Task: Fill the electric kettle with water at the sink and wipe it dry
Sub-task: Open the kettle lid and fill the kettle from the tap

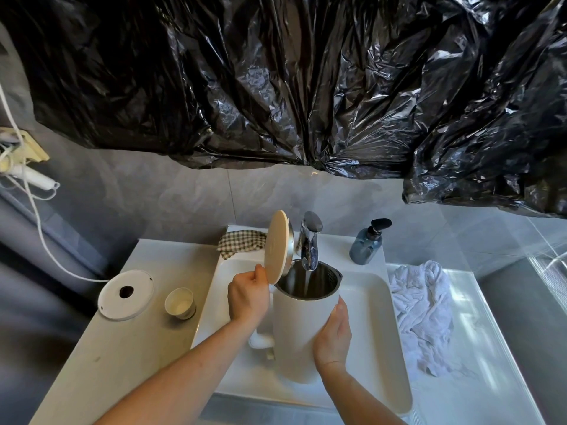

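Kettle [302, 326] stands in the sink [377, 317] under the running tap [309, 240], its lid [277, 246] propped open by the left hand [248, 297]; the right hand [333, 335] lies flat against its smooth, probably wet-slick side. Filling, it grows heavy — the near-left handle [260, 340] looks safest.

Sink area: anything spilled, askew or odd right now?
No spill visible. The kettle stands in the sink under the running tap. Oddities: black plastic sheeting hangs over the wall, and a white towel lies crumpled right of the sink.
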Demonstrator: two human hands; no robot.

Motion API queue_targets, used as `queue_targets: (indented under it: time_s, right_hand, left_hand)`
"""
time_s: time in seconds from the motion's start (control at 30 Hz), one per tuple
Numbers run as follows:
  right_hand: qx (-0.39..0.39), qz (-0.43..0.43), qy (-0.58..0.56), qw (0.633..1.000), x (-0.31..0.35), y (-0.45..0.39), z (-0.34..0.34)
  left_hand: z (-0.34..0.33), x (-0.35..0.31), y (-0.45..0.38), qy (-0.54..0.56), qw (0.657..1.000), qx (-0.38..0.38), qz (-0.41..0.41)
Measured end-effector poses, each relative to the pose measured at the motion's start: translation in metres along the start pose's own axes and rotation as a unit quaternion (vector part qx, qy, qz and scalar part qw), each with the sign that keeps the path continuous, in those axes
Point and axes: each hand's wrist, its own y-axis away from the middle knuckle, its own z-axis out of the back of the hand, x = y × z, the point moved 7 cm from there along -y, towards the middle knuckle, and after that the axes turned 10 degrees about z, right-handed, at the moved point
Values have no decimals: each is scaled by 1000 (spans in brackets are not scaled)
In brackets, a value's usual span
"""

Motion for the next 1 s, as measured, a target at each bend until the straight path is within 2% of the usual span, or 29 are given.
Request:
queue_targets:
  time_s: [1.0]
  right_hand:
    - [-3, -1, -6, 1000, 0, 0, 1]
  left_hand:
    - [-2, 0, -2, -13, 1000, -8, -2]
